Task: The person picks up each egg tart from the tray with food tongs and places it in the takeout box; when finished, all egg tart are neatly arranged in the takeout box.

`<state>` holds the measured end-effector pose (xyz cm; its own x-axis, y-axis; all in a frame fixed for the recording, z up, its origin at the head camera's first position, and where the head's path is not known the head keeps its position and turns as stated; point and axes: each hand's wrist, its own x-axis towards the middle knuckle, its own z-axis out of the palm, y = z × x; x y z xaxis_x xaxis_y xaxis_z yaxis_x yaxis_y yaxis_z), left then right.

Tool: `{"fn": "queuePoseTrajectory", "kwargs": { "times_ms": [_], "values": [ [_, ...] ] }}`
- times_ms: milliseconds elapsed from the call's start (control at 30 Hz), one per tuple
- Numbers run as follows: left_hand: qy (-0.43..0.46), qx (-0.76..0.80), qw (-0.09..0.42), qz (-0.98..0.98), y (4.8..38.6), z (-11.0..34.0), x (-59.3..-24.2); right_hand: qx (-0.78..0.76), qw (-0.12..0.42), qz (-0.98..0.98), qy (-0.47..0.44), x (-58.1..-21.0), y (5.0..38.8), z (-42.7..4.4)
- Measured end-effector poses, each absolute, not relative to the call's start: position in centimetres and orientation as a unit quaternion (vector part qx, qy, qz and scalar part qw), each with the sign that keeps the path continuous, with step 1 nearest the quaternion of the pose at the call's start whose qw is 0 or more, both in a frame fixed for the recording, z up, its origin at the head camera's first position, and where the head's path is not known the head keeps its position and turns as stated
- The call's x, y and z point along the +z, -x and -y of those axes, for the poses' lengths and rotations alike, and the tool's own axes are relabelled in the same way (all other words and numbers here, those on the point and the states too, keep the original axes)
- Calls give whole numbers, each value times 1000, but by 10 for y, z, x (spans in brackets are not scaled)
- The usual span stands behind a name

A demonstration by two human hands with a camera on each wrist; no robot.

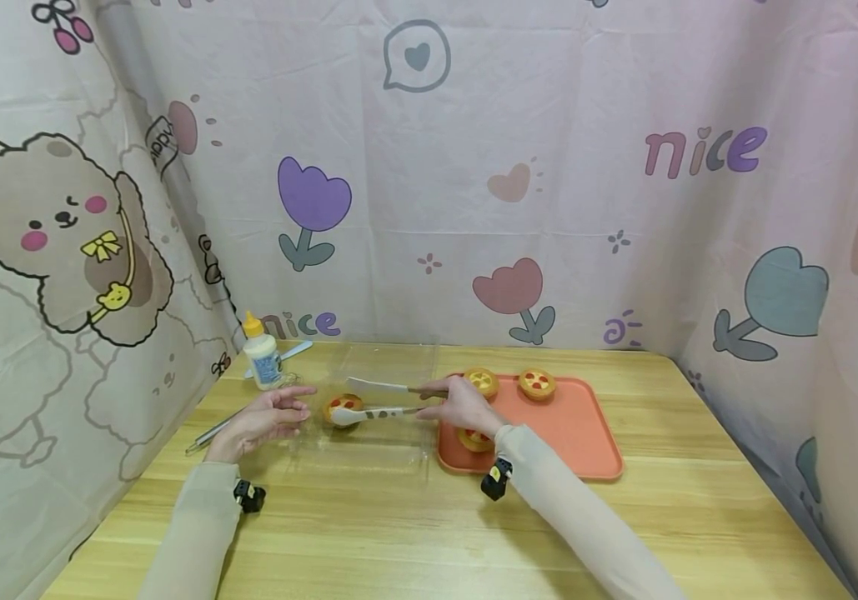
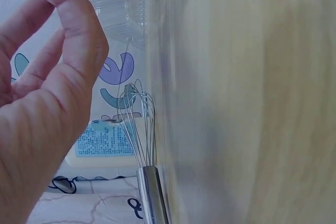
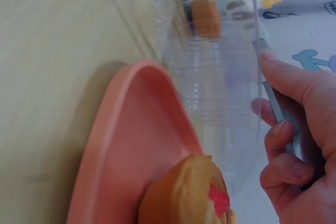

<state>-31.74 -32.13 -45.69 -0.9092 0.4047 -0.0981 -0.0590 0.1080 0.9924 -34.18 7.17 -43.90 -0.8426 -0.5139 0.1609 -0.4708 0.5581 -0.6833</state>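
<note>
My right hand (image 1: 466, 406) grips a pair of tongs (image 1: 387, 412) with pale, wide tips, which reach left over a clear plastic box (image 1: 383, 457). A small tart with red topping (image 1: 342, 407) sits in the box, as the right wrist view also shows. One tip overlaps the tart and the other stands apart behind it; contact is hard to tell. At the box's left side my left hand (image 1: 267, 417) hovers with fingers loosely bent, holding nothing; whether a fingertip touches the plastic is unclear.
Right of the box lies an orange tray (image 1: 549, 450) with tarts, one at its front left (image 1: 476, 440) partly behind my right hand. A glue-like bottle with yellow cap (image 1: 263, 358), a light blue utensil (image 1: 297, 350) and a whisk (image 2: 149, 182) lie at the left.
</note>
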Motion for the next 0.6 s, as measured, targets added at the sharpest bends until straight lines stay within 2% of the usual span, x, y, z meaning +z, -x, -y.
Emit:
{"fn": "queuePoseTrajectory", "kwargs": {
  "times_ms": [600],
  "values": [
    [-124,660,182,-719,319,321,-457,-423,33,-865,268,-437,336,-106]
  ]
}}
